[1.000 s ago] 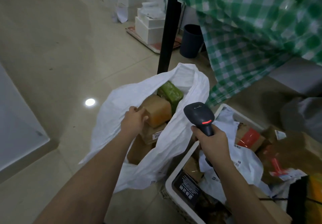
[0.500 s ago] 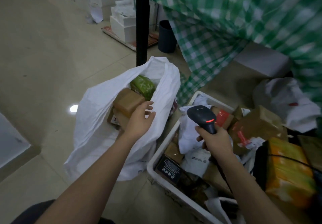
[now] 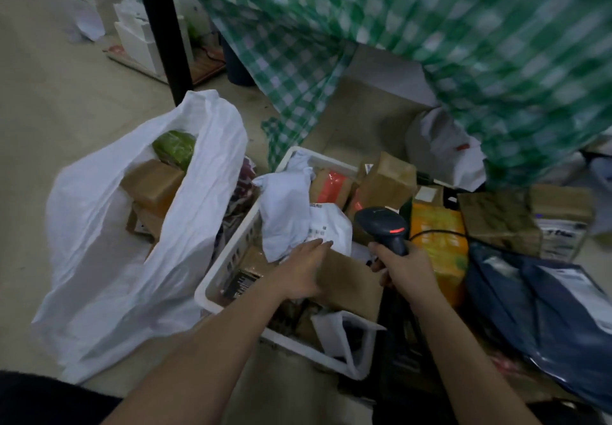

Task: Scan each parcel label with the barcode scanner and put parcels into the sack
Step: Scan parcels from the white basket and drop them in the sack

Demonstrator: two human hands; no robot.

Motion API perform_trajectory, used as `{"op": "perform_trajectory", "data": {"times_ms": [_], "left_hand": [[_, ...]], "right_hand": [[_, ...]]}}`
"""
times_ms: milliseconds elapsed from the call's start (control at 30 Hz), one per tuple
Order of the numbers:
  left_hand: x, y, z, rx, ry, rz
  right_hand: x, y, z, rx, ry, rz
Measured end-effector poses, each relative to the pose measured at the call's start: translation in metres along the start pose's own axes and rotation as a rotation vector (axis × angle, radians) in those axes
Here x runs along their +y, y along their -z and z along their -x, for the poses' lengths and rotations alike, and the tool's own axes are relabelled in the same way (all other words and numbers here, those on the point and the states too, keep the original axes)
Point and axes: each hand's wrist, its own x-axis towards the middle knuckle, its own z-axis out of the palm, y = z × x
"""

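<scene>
Sack (image 3: 109,259) part-filled, basket (image 3: 228,259) still full; my left hand (image 3: 299,274) flat on a box (image 3: 347,279), right hand (image 3: 409,270) clamped on scanner (image 3: 384,229)

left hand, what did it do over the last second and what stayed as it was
The left hand left the mouth of the white sack, where it had been at a brown parcel, and crossed to the right into the white basket. It now rests with straight fingers on a brown cardboard parcel there. The right hand grips the barcode scanner as before, and the sack stands open with its parcels inside.
</scene>
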Motion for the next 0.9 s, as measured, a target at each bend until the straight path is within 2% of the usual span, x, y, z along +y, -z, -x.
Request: {"op": "perform_trajectory", "data": {"times_ms": [100, 233, 333, 467, 533, 600, 700, 767, 833, 900], "left_hand": [[0.001, -0.01, -0.011, -0.127, 0.006, -0.142], [-0.008, -0.012, -0.022, -0.105, -0.041, -0.163], [-0.007, -0.002, -0.018, -0.039, 0.084, 0.048], [-0.008, 0.02, 0.004, 0.16, 0.305, 0.472], [-0.011, 0.029, 0.018, 0.236, 0.376, 0.67], [-0.014, 0.036, 0.032, 0.269, 0.421, 0.817], [-0.015, 0.043, 0.056, 0.278, 0.447, 0.867], [-0.016, 0.047, 0.07, 0.351, 0.493, 0.847], [-0.016, 0.05, 0.089, 0.405, 0.502, 0.798], [-0.02, 0.05, 0.107, 0.335, 0.455, 0.76]], "right_hand": [[0.008, 0.007, -0.005, 0.004, -0.002, -0.015], [0.012, 0.012, -0.007, -0.015, -0.001, -0.039], [0.013, 0.014, -0.009, -0.019, -0.012, -0.08], [0.013, 0.012, -0.013, 0.05, 0.009, -0.176], [0.011, 0.007, -0.011, 0.105, 0.034, -0.239], [0.004, -0.001, -0.004, 0.093, 0.056, -0.297], [-0.008, -0.017, 0.016, -0.053, 0.083, -0.301], [-0.01, -0.03, 0.029, -0.137, 0.086, -0.249], [-0.009, -0.043, 0.038, -0.144, 0.081, -0.209], [-0.008, -0.055, 0.042, -0.112, 0.051, -0.191]]}}
